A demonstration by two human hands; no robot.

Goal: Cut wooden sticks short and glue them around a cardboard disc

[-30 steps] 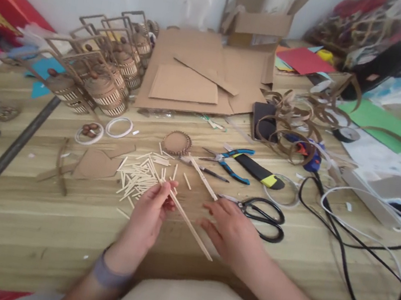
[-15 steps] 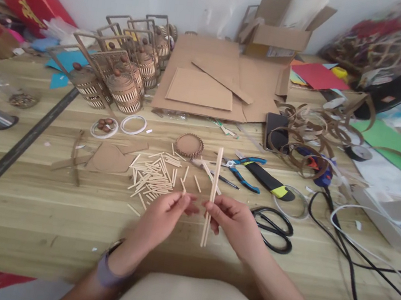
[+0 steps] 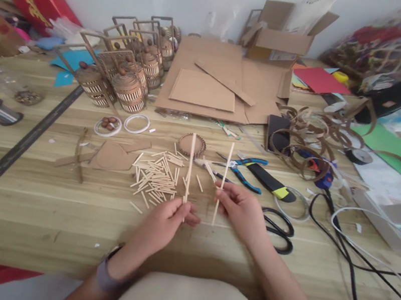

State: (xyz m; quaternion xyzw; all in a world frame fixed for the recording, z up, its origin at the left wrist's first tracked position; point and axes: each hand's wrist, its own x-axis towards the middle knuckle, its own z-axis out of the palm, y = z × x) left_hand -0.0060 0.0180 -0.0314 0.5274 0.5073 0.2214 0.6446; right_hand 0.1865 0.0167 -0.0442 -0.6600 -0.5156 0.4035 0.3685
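Between thumb and fingers, my left hand (image 3: 170, 216) pinches a long wooden stick (image 3: 190, 163) near its lower end; a short piece may be held along with it. My right hand (image 3: 240, 209) grips another long wooden stick (image 3: 224, 179), which stands almost upright and leans slightly right. A loose pile of short cut sticks (image 3: 158, 176) lies just beyond my left hand. Behind the left stick's top is a round cardboard base (image 3: 186, 143) with a dark woven rim. Blue-handled pliers (image 3: 244, 174) lie past my right hand, and black-handled scissors (image 3: 279, 228) lie partly hidden beside my right forearm.
Several small lidded baskets (image 3: 128, 88) with tall handles stand at the back left. Cardboard sheets (image 3: 202, 89) lie at the back. A yellow-black utility knife (image 3: 269, 181), brown strip coils (image 3: 302, 130) and a glue gun (image 3: 321, 171) with cables are on the right.
The two long sticks, both in my right hand before, are now apart: one has passed to my left hand. The view has shifted slightly.
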